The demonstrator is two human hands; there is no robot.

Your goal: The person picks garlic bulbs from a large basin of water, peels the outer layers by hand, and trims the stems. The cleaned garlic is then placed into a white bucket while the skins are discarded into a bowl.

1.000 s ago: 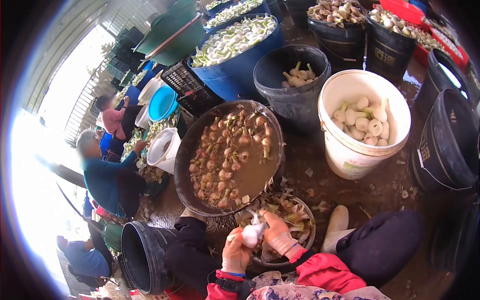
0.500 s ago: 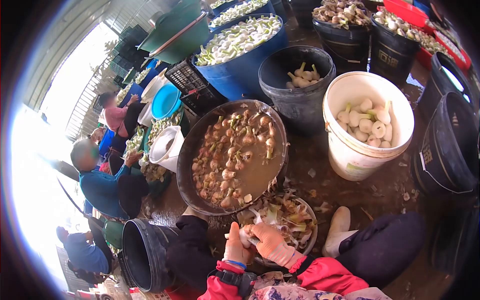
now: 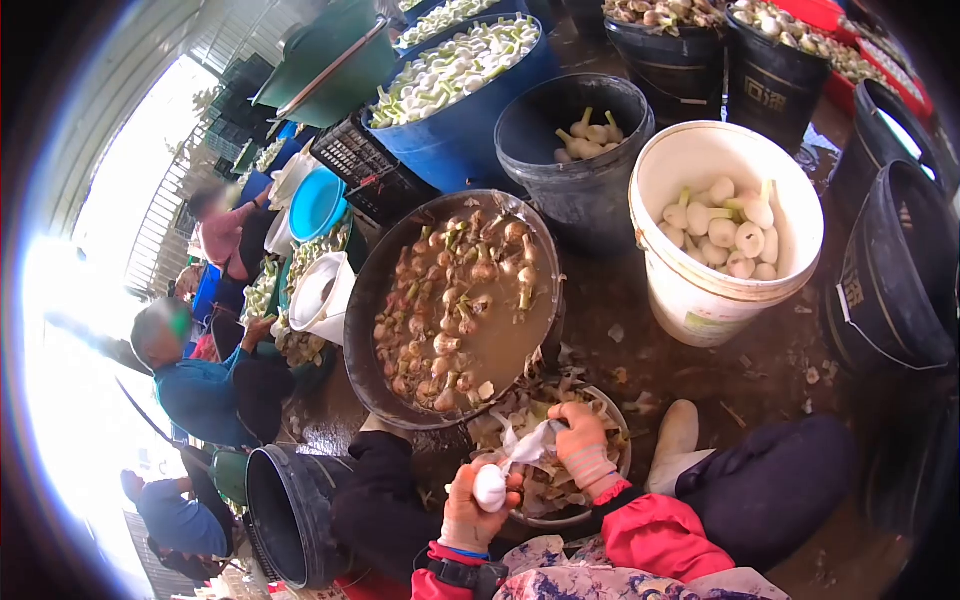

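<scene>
Gloved fingers of my left hand (image 3: 474, 508) are wrapped round a white, peeled garlic bulb (image 3: 490, 488) at the bottom centre. To its right, my right hand (image 3: 582, 440) is closed on a small knife (image 3: 558, 426), of which only a little shows. A strip of pale skin (image 3: 528, 442) stretches between the two hands. Beneath them is a basin (image 3: 622, 455) holding peelings. Just beyond, a wide dark tub (image 3: 355, 335) holds unpeeled bulbs in murky water.
A white bucket (image 3: 690, 305) with peeled bulbs stands at the right, beside a dark bucket (image 3: 570, 190) holding a few more. Blue tubs (image 3: 450, 150) of garlic are behind. Several people sit at the left, one in a teal top (image 3: 205, 395). An empty black bucket (image 3: 300, 515) lies tilted nearby.
My hands have moved apart, the right one up and to the right. The white bulb now shows in my left hand, with skin pulled away from it. The view has shifted slightly.
</scene>
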